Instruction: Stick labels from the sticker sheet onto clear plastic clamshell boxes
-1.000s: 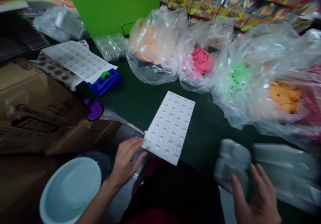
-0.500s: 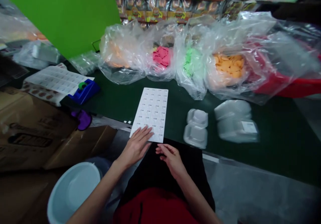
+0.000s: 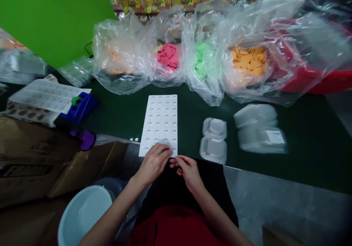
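A white sheet of printed labels (image 3: 161,119) lies on the green table, its lower edge at the table's front edge. My left hand (image 3: 155,161) rests over the sheet's lower right part, fingers bent together and closed on its bottom edge. At the lower right corner my right hand (image 3: 188,169) is closed, thumb and forefinger pinched at the sheet's edge. Whether a single label is between those fingertips is too small to tell. Right of the sheet stands an open clear plastic clamshell box (image 3: 213,145).
Stacked clear clamshells (image 3: 257,137), one bearing a white label, lie farther right. Bags of orange pieces (image 3: 249,60), pink pieces (image 3: 168,56) and green pieces (image 3: 202,60) line the back. A blue tape dispenser (image 3: 79,108) and papers (image 3: 45,93) sit left. A pale basin (image 3: 85,214) stands below.
My left hand has slid right towards the sheet's corner, and its spread fingers have bent in. My right hand has come up against the sheet's edge. The view has shifted slightly.
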Motion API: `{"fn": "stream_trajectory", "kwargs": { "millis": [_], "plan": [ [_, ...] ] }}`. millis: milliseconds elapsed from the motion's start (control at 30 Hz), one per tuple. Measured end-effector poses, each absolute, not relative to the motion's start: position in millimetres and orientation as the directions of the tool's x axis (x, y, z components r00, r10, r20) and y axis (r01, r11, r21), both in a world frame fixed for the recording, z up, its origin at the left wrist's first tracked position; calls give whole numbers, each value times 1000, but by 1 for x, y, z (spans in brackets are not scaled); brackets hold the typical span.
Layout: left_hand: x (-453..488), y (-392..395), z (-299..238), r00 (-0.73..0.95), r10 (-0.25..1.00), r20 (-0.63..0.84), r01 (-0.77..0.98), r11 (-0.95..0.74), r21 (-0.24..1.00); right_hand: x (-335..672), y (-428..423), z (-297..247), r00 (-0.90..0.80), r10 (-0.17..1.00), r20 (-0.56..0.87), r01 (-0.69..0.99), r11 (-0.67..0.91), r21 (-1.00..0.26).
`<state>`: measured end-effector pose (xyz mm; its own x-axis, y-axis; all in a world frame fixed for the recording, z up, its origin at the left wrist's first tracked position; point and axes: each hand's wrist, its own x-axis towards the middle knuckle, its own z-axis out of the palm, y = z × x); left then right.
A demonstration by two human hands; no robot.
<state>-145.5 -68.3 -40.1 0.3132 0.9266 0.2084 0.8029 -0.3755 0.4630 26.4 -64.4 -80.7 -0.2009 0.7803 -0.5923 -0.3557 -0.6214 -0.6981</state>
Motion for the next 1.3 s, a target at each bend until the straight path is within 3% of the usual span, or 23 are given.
{"fn": "stream_trajectory", "kwargs": {
  "millis": [133,300,433,533,667,767,833,900,1000,1067,1200,1300],
  "plan": [
    [-144,-66,-32,383,908,172,817,-419,396,28,-64,-76,-225,822,-522,-273,-568,-776],
    [-140,-63,-23,490,870,63,838,-490,239,35,-63,-73,-241,902,-357,-72,-384,-921],
    [-138,-60,-30,441,892,95,838,-448,313,35,-61,-73,-240,920,-311,-22,-325,-945],
    [-138,-58,-38,249,964,97,824,-263,502,31,-59,-75,-219,909,-356,-85,-381,-921],
    [-142,-54,-41,-180,983,33,702,105,704,32,-57,-78,-211,872,-442,-140,-475,-869],
    [-138,-56,-33,-403,894,196,669,142,730,45,-58,-70,-257,844,-470,-89,-505,-858],
    [-129,-63,-25,-318,854,413,771,-21,637,58,-60,-58,-307,828,-470,-71,-512,-856],
    [-114,-72,-18,-60,824,563,844,-260,470,72,-62,-44,-348,813,-468,-142,-539,-830],
    [-89,-86,-10,258,771,583,776,-525,351,89,-63,-25,-315,824,-471,-307,-558,-771],
    [-76,-89,-4,295,786,544,700,-565,436,99,-61,-17,-238,857,-457,-331,-514,-792],
    [-66,-78,14,117,914,388,622,-372,689,118,-58,-5,-201,896,-397,-202,-434,-878],
    [-63,-62,26,211,936,281,566,-351,746,129,-58,3,-222,906,-359,-138,-394,-909]
  ]
}}
